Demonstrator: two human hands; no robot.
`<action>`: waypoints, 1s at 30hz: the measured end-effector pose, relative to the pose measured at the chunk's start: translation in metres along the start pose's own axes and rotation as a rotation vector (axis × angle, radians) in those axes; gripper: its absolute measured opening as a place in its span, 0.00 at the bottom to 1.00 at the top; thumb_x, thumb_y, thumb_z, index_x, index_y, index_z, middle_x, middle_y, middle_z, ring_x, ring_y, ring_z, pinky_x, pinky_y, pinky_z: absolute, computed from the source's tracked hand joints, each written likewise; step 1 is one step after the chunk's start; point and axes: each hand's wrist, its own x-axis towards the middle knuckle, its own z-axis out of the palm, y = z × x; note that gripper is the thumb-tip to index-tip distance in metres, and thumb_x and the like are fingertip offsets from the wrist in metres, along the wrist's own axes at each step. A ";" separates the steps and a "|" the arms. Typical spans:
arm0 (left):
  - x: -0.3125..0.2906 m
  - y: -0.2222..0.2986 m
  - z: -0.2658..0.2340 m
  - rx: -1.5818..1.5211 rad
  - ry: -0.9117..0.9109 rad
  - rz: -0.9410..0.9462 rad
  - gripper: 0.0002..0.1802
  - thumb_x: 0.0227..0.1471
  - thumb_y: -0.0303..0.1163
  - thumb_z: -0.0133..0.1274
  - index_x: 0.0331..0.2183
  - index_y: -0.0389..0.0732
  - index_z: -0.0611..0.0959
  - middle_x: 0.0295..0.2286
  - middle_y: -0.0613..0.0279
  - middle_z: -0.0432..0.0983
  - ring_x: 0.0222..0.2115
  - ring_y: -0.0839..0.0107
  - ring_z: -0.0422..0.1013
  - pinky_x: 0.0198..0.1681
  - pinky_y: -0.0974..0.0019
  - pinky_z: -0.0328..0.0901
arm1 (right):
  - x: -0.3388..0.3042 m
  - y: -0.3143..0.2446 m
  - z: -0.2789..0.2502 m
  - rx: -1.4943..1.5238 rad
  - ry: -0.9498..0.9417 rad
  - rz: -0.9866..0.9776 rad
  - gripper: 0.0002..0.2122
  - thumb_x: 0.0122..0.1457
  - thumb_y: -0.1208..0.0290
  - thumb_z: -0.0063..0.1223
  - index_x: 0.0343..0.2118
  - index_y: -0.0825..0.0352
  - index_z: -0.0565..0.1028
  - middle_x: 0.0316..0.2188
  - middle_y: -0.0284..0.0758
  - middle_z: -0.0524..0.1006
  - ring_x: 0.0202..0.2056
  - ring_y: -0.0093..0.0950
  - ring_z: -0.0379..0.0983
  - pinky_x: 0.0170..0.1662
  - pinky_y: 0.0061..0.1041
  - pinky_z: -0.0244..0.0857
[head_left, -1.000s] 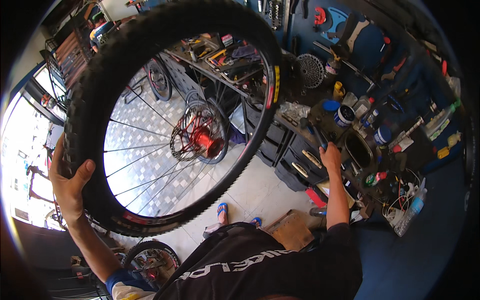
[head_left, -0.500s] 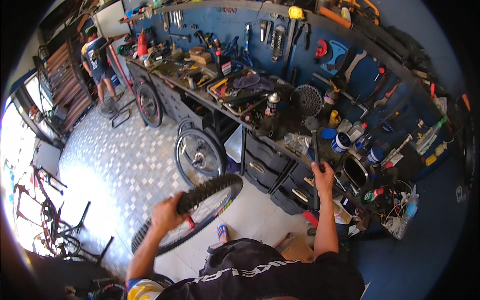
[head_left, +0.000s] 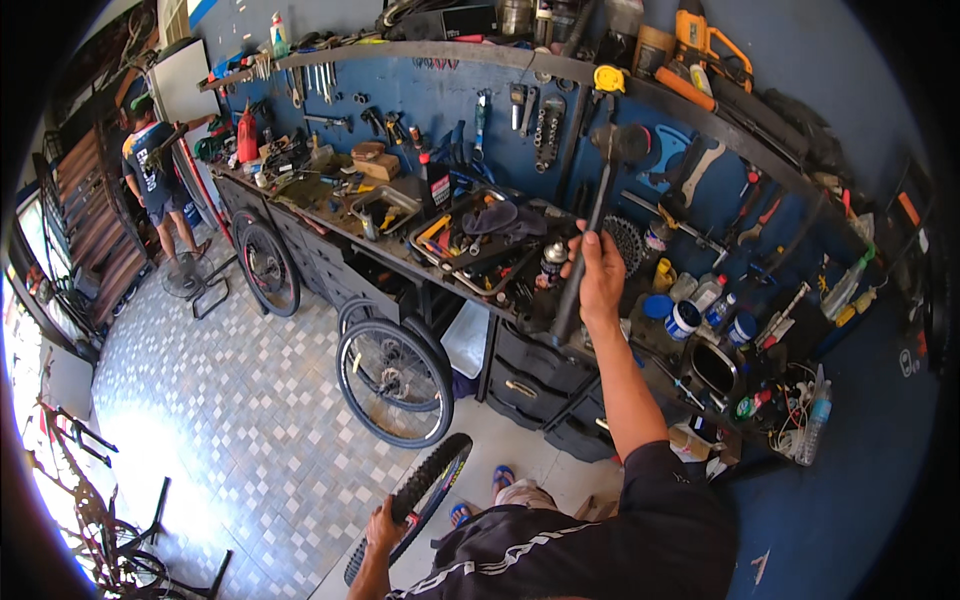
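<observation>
In my raised right hand (head_left: 598, 278) is a black mallet (head_left: 602, 190), gripped around the middle of its handle. Its dark head points up in front of the tool wall, and the handle end hangs over the workbench edge. Low by my left side, my left hand (head_left: 381, 527) is closed on the knobby black tyre of a bicycle wheel (head_left: 437, 470). The wheel stands tilted, seen nearly edge-on, and its lower part is hidden behind my arm and shirt.
A cluttered workbench (head_left: 395, 240) runs along the blue wall, with a cassette (head_left: 626, 245) and a blue-labelled tub (head_left: 683, 320) on it. Wheels (head_left: 395, 383) lean against its front. Bicycle frames (head_left: 95, 500) stand at left; another person (head_left: 160, 165) stands at the far left.
My right hand has lifted the mallet up and left, away from the bench front. The wheel in my left hand has dropped lower and turned more edge-on. The view has shifted.
</observation>
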 end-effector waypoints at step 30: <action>0.127 0.108 0.018 0.115 -0.025 -0.418 0.48 0.45 0.48 0.71 0.65 0.63 0.67 0.54 0.47 0.74 0.56 0.47 0.71 0.57 0.41 0.63 | 0.381 0.241 0.162 -0.207 -0.038 -0.347 0.26 0.70 0.54 0.57 0.62 0.69 0.71 0.45 0.38 0.78 0.45 0.30 0.76 0.50 0.30 0.69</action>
